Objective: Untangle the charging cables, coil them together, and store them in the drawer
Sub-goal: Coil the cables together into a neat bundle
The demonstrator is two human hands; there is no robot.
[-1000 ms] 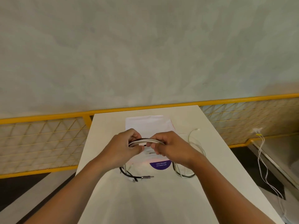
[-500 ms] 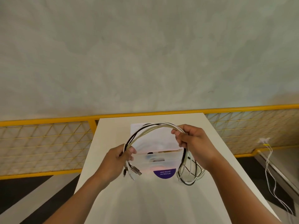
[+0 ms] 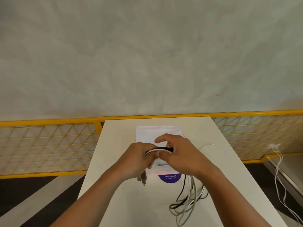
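Both hands are meeting just above the white box (image 3: 157, 133), which is sitting on the table (image 3: 118, 202). The left hand (image 3: 137, 161) is gripping the bundle of cables (image 3: 159, 149), its fingers curled round it, and metal plugs (image 3: 144, 177) are poking out below the fist at the box's near left corner. The right hand (image 3: 180, 156) is pinching the same bundle, one finger lifted above it. Black and grey loops (image 3: 188, 197) are hanging from under the right wrist and trailing to the near right of the box. A white cable end (image 3: 208, 145) is lying to the box's right. A purple label (image 3: 170, 178) is showing on the box's near edge.
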